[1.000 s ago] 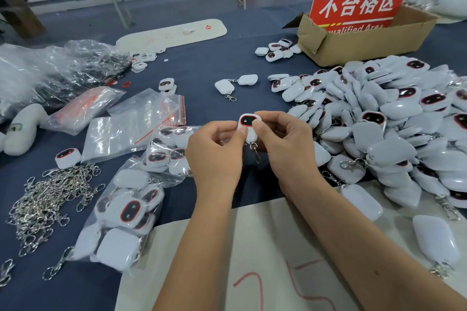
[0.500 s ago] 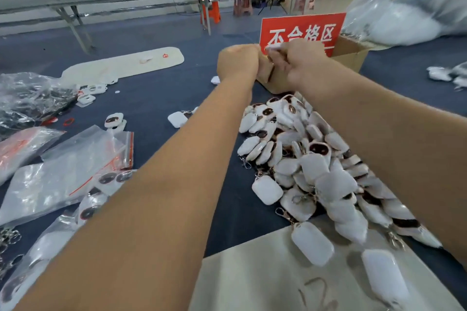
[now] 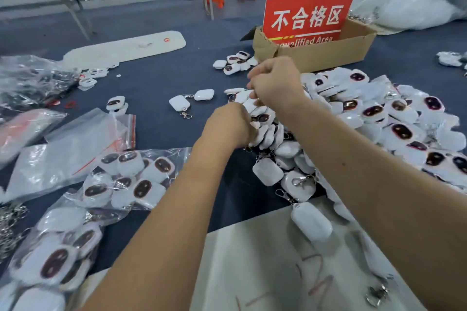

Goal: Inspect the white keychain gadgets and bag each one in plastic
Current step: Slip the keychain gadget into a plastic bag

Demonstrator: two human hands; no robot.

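1. Blue table (image 3: 156,78) carries everything. I judge the job far from done: the big loose pile of white keychain gadgets (image 3: 374,118) fills the right side, unbagged.
2. Cardboard reject box (image 3: 316,54) with the red sign (image 3: 307,17) stands at the far edge behind the pile; I can't see inside it.
3. Near-left corner: clear bags of finished gadgets (image 3: 131,179), several bagged, so only some work is done. Empty zip bags (image 3: 68,149) lie just beyond them toward the left edge.
4. Beige board (image 3: 265,272) at the near edge, under my forearms.
5. Both arms reach forward over the pile's left flank. Right hand (image 3: 276,83) is raised above the pile, back to camera, fingers curled; pinching something small, I guess, but I can't tell what.
6. Left hand (image 3: 228,125) is lower, at the pile's edge, fingers curled down among the gadgets; whether it grips one is hidden.
7. Two stray gadgets (image 3: 190,100) lie mid-table, left of the hands.
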